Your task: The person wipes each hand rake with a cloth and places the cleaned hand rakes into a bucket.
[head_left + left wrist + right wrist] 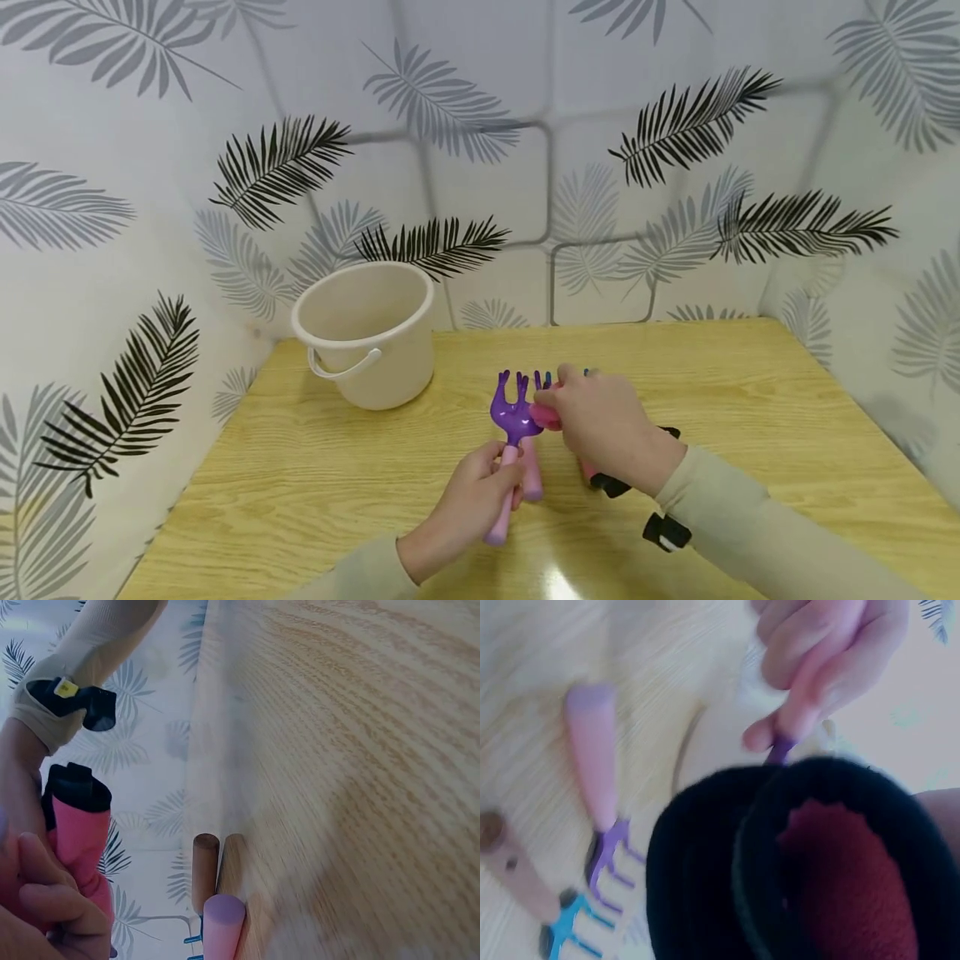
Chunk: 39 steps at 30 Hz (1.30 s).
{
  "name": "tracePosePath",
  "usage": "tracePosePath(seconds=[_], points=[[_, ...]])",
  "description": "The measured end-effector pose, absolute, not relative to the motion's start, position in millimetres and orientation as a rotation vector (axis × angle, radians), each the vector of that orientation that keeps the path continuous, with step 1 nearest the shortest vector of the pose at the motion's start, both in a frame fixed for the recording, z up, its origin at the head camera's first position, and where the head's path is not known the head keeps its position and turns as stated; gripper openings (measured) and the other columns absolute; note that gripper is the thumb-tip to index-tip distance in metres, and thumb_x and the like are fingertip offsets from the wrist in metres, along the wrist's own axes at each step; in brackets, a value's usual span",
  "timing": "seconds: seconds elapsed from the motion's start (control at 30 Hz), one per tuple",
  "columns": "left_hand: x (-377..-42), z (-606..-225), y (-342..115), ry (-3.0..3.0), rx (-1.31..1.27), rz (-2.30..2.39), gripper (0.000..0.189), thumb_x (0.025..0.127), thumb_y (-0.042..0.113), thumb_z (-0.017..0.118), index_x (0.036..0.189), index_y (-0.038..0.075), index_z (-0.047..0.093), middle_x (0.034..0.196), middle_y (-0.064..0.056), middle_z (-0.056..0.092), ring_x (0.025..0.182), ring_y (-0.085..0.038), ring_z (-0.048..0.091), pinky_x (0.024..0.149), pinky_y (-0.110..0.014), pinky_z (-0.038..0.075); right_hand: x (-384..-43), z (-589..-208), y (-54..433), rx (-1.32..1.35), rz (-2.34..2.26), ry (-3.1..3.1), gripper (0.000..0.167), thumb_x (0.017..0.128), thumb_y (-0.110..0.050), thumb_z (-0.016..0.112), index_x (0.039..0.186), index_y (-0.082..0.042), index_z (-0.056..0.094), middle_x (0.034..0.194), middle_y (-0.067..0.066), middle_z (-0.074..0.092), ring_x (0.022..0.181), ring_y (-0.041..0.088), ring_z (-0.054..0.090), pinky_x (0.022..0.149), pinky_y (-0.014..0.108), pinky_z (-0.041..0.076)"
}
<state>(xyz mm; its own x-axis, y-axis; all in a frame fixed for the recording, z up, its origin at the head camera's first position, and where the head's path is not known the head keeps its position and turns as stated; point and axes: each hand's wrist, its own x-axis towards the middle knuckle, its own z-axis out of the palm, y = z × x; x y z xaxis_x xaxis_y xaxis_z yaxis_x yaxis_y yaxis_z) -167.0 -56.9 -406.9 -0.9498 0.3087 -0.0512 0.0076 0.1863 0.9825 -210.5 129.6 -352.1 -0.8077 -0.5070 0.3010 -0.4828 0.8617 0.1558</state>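
My left hand [468, 496] grips the pink handle [501, 508] of a purple hand rake [516, 419], its tines pointing away from me. My right hand [607, 425] holds a pink cloth [546, 415], bunched against the side of the rake's head. The cloth has a black cuff [705, 855] with a pink inside, like a wiping mitt or glove. On the table beside the held rake lies a second purple rake [607, 859] with a pink handle. Near it lies a blue rake [566, 922] with a brown handle, mostly hidden behind my right hand in the head view.
A cream bucket [386, 375] with its handle hanging down stands at the back left of the wooden table [315, 483]. Behind the table rises a wall [480, 192] covered with a leaf pattern. A black band [666, 532] is on the right sleeve.
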Motion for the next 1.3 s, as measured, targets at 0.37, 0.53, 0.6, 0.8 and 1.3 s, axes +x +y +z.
tracePosePath(seconds=[0.37,0.53,0.6,0.8,1.3], points=[[-167,-403,-58,2.194,0.301,1.849,0.040,0.100,0.020,0.056,0.128,-0.009,0.053,0.068,-0.002,0.059,0.054,-0.009,0.051,0.046,-0.019,0.040,-212,-355,133,0.729,-0.085,-2.671,0.030,0.081,-0.009,0.078,0.103,-0.028,0.076,0.086,0.005,0.061,0.056,0.020,0.053,0.038,0.030,0.045],[-163,-406,-57,2.164,0.315,1.845,0.049,0.100,0.021,0.058,0.136,-0.012,0.048,0.067,-0.002,0.058,0.055,-0.009,0.052,0.047,-0.019,0.041,-221,-364,139,0.676,-0.134,-2.642,0.011,0.086,-0.020,0.079,0.095,-0.025,0.075,0.083,0.005,0.059,0.059,0.025,0.057,0.039,0.036,0.049],[-162,-407,-57,2.174,0.310,1.841,0.052,0.100,0.022,0.059,0.138,-0.011,0.047,0.067,-0.002,0.058,0.055,-0.009,0.052,0.046,-0.019,0.041,-222,-365,140,0.659,-0.144,-2.618,0.013,0.085,-0.018,0.078,0.096,-0.024,0.075,0.086,0.006,0.060,0.063,0.028,0.060,0.039,0.037,0.048],[-164,-409,-59,2.215,0.297,1.836,0.053,0.099,0.022,0.061,0.139,-0.010,0.047,0.065,-0.001,0.058,0.053,-0.008,0.051,0.044,-0.018,0.040,-217,-360,135,0.627,-0.251,-2.588,0.032,0.075,-0.012,0.080,0.105,-0.024,0.075,0.091,0.007,0.060,0.067,0.027,0.060,0.039,0.033,0.045],[-164,-406,-57,2.257,0.330,1.798,0.038,0.098,0.017,0.058,0.125,-0.010,0.054,0.066,-0.002,0.059,0.052,-0.009,0.052,0.046,-0.020,0.042,-212,-357,117,0.784,-0.113,-2.550,0.035,0.078,-0.006,0.076,0.106,-0.027,0.075,0.092,0.006,0.062,0.064,0.026,0.059,0.037,0.030,0.042]])
